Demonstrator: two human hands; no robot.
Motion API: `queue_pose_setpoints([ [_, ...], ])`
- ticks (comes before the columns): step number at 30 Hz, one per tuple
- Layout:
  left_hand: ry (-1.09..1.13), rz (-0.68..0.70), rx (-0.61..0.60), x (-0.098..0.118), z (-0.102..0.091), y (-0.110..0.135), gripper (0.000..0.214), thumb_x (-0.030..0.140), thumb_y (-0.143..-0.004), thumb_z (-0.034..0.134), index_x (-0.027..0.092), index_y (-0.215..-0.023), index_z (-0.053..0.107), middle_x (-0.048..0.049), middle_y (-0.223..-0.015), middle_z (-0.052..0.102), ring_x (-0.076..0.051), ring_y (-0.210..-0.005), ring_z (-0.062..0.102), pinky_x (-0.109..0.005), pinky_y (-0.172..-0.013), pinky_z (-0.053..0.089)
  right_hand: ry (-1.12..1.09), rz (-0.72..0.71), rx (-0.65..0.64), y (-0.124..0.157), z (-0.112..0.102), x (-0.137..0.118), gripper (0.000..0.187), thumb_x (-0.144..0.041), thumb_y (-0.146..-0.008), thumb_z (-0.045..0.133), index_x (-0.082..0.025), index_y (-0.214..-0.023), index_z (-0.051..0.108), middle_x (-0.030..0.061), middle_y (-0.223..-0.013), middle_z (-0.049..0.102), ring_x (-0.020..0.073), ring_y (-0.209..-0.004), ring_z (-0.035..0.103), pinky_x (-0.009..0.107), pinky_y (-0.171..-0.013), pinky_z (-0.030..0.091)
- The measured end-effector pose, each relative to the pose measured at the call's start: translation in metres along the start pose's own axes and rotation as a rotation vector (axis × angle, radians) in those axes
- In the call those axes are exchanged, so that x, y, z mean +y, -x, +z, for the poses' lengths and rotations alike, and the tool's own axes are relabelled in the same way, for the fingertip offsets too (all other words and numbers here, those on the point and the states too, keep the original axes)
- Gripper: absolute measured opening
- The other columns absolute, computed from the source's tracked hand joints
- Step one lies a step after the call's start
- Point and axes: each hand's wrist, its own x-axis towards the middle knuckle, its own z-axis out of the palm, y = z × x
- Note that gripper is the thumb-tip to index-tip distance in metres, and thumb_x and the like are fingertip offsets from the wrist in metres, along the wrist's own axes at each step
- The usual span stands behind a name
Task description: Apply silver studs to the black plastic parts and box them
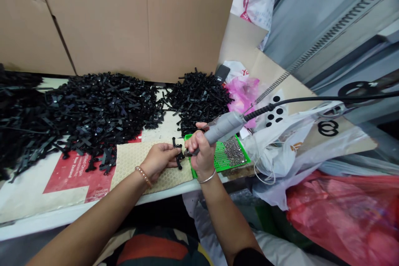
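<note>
My left hand [160, 158] pinches a small black plastic part [178, 153] with several arms, just above a tan honeycomb-textured mat [131, 160]. In my right hand [201, 151] is a grey electric screwdriver [222, 128], its fingers wrapped round the front of the body. The tool lies aslant, with its tip pointing left at the black part. Whether the tip touches the part I cannot tell. Behind my right hand is a green perforated tray [220, 162] holding a pile of small metal screws [234, 150].
Heaps of black plastic parts [96, 112] cover the table's back left, with a smaller pile [199, 102] behind the mat. A cardboard wall [181, 20] rises behind. A black cable [318, 99] and coiled spring [311, 50] run right from the screwdriver. Plastic bags [274, 149] crowd the right.
</note>
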Motion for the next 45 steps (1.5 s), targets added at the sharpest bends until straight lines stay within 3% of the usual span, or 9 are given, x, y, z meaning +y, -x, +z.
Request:
queue_pose_setpoints([
  [8, 0.01, 0.004, -0.005, -0.002, 0.0, -0.002, 0.026, 0.022, -0.06, 0.083, 0.011, -0.061, 0.06, -0.0026, -0.06, 0.065, -0.01, -0.05, 0.058, -0.022, -0.051, 0.053, -0.01, -0.001, -0.069, 0.002, 0.0, 0.002, 0.024, -0.034, -0.075, 0.066, -0.022, -0.091, 0.053, -0.0127, -0.048, 0.038, 0.0049, -0.037, 0.034, 0.021, -0.043, 0.037],
  [14, 0.006, -0.002, -0.028, -0.005, -0.003, -0.006, 0.034, 0.03, -0.054, 0.087, 0.012, -0.058, 0.059, -0.0032, -0.057, 0.065, -0.012, -0.051, 0.061, -0.023, -0.05, 0.054, -0.03, 0.041, -0.27, -0.002, -0.006, 0.008, 0.02, -0.034, -0.078, 0.064, -0.023, -0.088, 0.05, -0.0131, -0.045, 0.037, 0.0049, -0.034, 0.032, 0.021, -0.042, 0.035],
  [18, 0.003, -0.008, -0.033, -0.004, -0.003, -0.006, 0.032, 0.029, -0.054, 0.087, 0.011, -0.06, 0.061, -0.0023, -0.056, 0.064, -0.012, -0.049, 0.06, -0.023, -0.05, 0.054, -0.015, 0.063, -0.321, -0.002, -0.003, 0.013, 0.023, -0.037, -0.077, 0.064, -0.024, -0.089, 0.05, -0.0131, -0.045, 0.037, 0.0051, -0.034, 0.03, 0.022, -0.041, 0.034],
  [23, -0.005, -0.025, -0.019, 0.0, -0.002, -0.002, 0.02, 0.02, -0.063, 0.082, 0.01, -0.063, 0.065, -0.0064, -0.065, 0.07, -0.011, -0.053, 0.063, -0.02, -0.051, 0.054, 0.043, 0.019, -0.202, -0.003, -0.009, -0.009, 0.033, -0.04, -0.074, 0.066, -0.024, -0.1, 0.053, -0.0124, -0.05, 0.039, 0.0056, -0.036, 0.034, 0.023, -0.043, 0.036],
  [28, -0.011, -0.053, -0.012, 0.005, -0.002, 0.003, 0.01, 0.014, -0.07, 0.077, 0.011, -0.068, 0.067, -0.0068, -0.069, 0.071, -0.012, -0.058, 0.066, -0.021, -0.058, 0.057, 0.188, -0.207, 0.148, -0.017, -0.055, -0.039, 0.029, -0.039, -0.073, 0.067, -0.023, -0.095, 0.058, -0.0122, -0.047, 0.038, 0.0059, -0.038, 0.035, 0.023, -0.045, 0.037],
  [31, -0.02, -0.064, -0.029, 0.009, -0.001, 0.005, 0.006, 0.011, -0.072, 0.074, 0.011, -0.068, 0.068, -0.0069, -0.071, 0.072, -0.013, -0.06, 0.067, -0.021, -0.059, 0.057, 0.223, -0.194, 0.256, -0.022, -0.083, -0.039, 0.028, -0.037, -0.073, 0.068, -0.021, -0.094, 0.059, -0.0125, -0.045, 0.04, 0.0058, -0.038, 0.036, 0.022, -0.045, 0.037],
  [36, -0.028, -0.069, -0.026, 0.01, -0.001, 0.005, 0.017, -0.004, -0.071, 0.063, 0.01, -0.067, 0.071, -0.0047, -0.066, 0.071, -0.012, -0.059, 0.066, -0.019, -0.058, 0.058, 0.214, -0.176, 0.238, -0.019, -0.101, -0.028, 0.027, -0.036, -0.074, 0.069, -0.021, -0.094, 0.06, -0.0124, -0.046, 0.043, 0.0056, -0.038, 0.038, 0.021, -0.043, 0.037],
  [45, -0.025, -0.07, -0.011, 0.008, -0.002, 0.003, 0.016, -0.004, -0.071, 0.064, 0.01, -0.066, 0.072, -0.0061, -0.07, 0.072, -0.012, -0.061, 0.067, -0.019, -0.058, 0.058, 0.193, -0.17, 0.187, -0.016, -0.105, -0.025, 0.014, -0.026, -0.078, 0.062, -0.024, -0.092, 0.063, -0.0121, -0.047, 0.044, 0.0028, -0.038, 0.042, 0.02, -0.044, 0.036],
])
